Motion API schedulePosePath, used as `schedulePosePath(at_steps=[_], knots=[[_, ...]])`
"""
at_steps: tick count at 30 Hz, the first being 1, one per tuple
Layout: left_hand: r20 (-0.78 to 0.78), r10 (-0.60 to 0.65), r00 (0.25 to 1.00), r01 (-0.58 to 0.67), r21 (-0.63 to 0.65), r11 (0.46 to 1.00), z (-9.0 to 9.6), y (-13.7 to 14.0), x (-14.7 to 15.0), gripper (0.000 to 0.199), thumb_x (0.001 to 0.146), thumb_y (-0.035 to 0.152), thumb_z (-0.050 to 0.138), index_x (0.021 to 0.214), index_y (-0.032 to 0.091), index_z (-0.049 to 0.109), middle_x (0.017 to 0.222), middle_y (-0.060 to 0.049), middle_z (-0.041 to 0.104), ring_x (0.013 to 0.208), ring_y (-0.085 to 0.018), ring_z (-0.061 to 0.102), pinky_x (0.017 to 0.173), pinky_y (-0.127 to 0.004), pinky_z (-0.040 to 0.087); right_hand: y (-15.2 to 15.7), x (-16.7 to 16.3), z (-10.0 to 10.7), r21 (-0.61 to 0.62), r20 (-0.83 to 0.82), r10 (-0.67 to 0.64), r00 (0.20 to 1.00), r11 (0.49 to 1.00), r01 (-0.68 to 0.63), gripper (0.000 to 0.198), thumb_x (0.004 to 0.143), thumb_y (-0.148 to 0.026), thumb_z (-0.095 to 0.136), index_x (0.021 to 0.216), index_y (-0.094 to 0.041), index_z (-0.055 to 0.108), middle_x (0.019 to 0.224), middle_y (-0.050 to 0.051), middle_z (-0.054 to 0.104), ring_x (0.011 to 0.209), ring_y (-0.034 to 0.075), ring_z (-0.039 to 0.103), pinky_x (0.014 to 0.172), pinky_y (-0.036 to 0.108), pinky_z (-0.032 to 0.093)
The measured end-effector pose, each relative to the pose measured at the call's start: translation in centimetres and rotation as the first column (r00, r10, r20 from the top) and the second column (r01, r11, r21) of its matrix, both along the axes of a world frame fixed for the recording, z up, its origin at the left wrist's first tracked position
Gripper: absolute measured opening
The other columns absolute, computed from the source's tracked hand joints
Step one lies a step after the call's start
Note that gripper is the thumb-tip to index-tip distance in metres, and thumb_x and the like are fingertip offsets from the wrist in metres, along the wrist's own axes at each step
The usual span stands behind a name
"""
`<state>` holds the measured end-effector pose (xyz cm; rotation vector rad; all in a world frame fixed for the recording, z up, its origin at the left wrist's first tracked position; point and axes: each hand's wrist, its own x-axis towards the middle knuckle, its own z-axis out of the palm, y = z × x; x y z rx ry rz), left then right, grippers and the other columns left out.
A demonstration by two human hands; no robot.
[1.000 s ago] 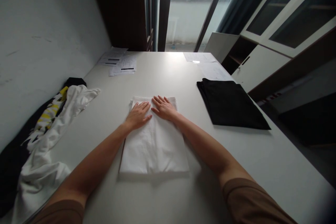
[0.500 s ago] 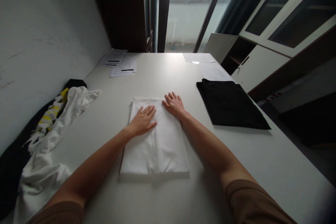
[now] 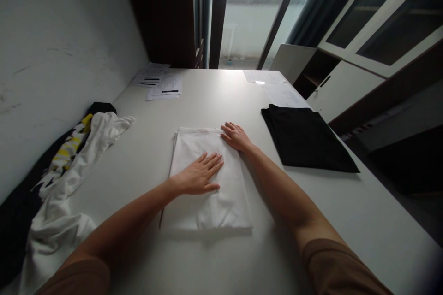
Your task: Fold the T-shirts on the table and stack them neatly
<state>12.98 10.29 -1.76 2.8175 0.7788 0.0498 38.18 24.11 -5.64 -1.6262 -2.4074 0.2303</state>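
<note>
A white cloth, folded into a flat rectangle, lies in front of me on the white table. My left hand rests palm down on the middle of it, fingers stretched out toward the right. At the cloth's far right corner lies my right hand, flat with its fingers extended. Small creases run across the near half of the cloth. Neither hand grips anything.
To the right lies a folded black cloth. Along the left wall are crumpled white fabric and a yellow-patterned piece. Papers lie at the table's far left and far right. A cabinet stands beyond the right edge.
My left hand has slid toward me and to the right over the white cloth, from its upper part to its middle. My right hand stays at the far right corner.
</note>
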Motion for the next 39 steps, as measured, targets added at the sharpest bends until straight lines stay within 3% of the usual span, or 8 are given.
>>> schedulePosePath(at_steps=[7, 12, 19, 26, 28, 31, 34, 39], knots=[[0.059, -0.167, 0.984, 0.172, -0.076, 0.982, 1.2, -2.9, 1.7, 0.087, 0.100, 0.068, 0.040, 0.165, 0.013, 0.018, 0.170, -0.016, 0.012, 0.159, -0.029, 0.006, 0.128, -0.050, 0.001, -0.2, -0.1, 0.3, 0.003, -0.006, -0.015, 1.000, 1.000, 0.015, 0.056, 0.104, -0.053, 0.039, 0.151, -0.025, 0.050, 0.164, 0.006, 0.036, 0.154, 0.026, 0.027, 0.125, 0.047, 0.022], [0.048, -0.167, 0.985, 0.171, -0.095, 0.981, 1.8, -5.1, 2.2, 0.090, 0.097, 0.067, 0.047, 0.164, 0.013, 0.022, 0.170, -0.016, 0.015, 0.158, -0.032, 0.008, 0.128, -0.053, 0.002, -0.3, -0.2, 0.5, -0.005, -0.008, -0.023, 1.000, 1.000, 0.023, 0.055, 0.104, -0.052, 0.040, 0.151, -0.025, 0.051, 0.164, 0.006, 0.036, 0.154, 0.025, 0.026, 0.125, 0.046, 0.021], [0.070, -0.335, 0.940, 0.341, -0.121, 0.932, 2.9, -7.8, 3.1, 0.080, 0.100, 0.058, 0.049, 0.163, 0.013, 0.026, 0.168, -0.012, 0.023, 0.157, -0.030, 0.016, 0.128, -0.053, -0.001, -0.1, -0.2, 0.2, -0.010, -0.021, -0.024, 0.999, 1.000, 0.024, 0.056, 0.104, -0.053, 0.040, 0.151, -0.025, 0.051, 0.164, 0.006, 0.037, 0.154, 0.025, 0.026, 0.125, 0.046, 0.021], [0.188, -0.412, 0.891, 0.448, -0.231, 0.864, 4.0, -7.2, 3.3, 0.075, 0.099, 0.056, 0.052, 0.162, 0.022, 0.030, 0.162, -0.006, 0.041, 0.154, -0.027, 0.029, 0.129, -0.047, 0.013, -0.1, -0.1, 0.1, -0.005, -0.016, -0.022, 1.000, 1.000, 0.022, 0.055, 0.104, -0.053, 0.040, 0.150, -0.026, 0.052, 0.164, 0.006, 0.037, 0.154, 0.025, 0.027, 0.125, 0.046, 0.021], [0.197, -0.301, 0.933, 0.341, -0.217, 0.915, 4.0, -5.3, 2.9, 0.069, 0.102, 0.056, 0.046, 0.161, 0.023, 0.033, 0.161, -0.006, 0.043, 0.153, -0.024, 0.031, 0.129, -0.044, 0.013, -0.1, 0.0, 0.1, 0.000, -0.020, -0.018, 1.000, 1.000, 0.018, 0.055, 0.104, -0.053, 0.040, 0.150, -0.025, 0.052, 0.163, 0.007, 0.038, 0.154, 0.025, 0.027, 0.125, 0.047, 0.022], [0.140, 0.066, 0.988, -0.058, -0.063, 0.996, 2.9, -1.1, 0.9, 0.059, 0.105, 0.050, 0.040, 0.158, 0.023, 0.040, 0.164, -0.008, 0.036, 0.155, -0.025, 0.026, 0.129, -0.048, 0.012, -0.2, -0.3, 0.3, 0.009, -0.016, -0.030, 0.999, 1.000, 0.030, 0.055, 0.105, -0.051, 0.039, 0.150, -0.023, 0.051, 0.164, 0.008, 0.037, 0.153, 0.026, 0.028, 0.124, 0.048, 0.022], [0.087, 0.365, 0.927, -0.373, 0.105, 0.922, 0.7, 3.5, -2.6, 0.058, 0.104, 0.047, 0.043, 0.156, 0.020, 0.042, 0.167, -0.011, 0.030, 0.156, -0.030, 0.021, 0.127, -0.054, 0.012, -0.9, -1.3, 1.0, 0.056, -0.010, -0.030, 1.000, 0.998, 0.030, 0.058, 0.105, -0.049, 0.037, 0.153, -0.019, 0.047, 0.165, 0.010, 0.034, 0.154, 0.026, 0.025, 0.125, 0.048, 0.018], [-0.017, 0.551, 0.834, -0.546, 0.110, 0.830, -2.3, 7.7, -7.2, 0.067, 0.104, 0.056, 0.037, 0.162, 0.023, 0.031, 0.170, -0.010, 0.020, 0.158, -0.029, 0.015, 0.126, -0.054, 0.015, -3.5, -4.3, 2.2, 0.094, -0.023, 0.171, 0.985, 0.981, -0.168, 0.066, 0.106, -0.055, 0.033, 0.159, -0.017, 0.037, 0.166, 0.008, 0.031, 0.155, 0.024, 0.022, 0.128, 0.044, 0.012]])
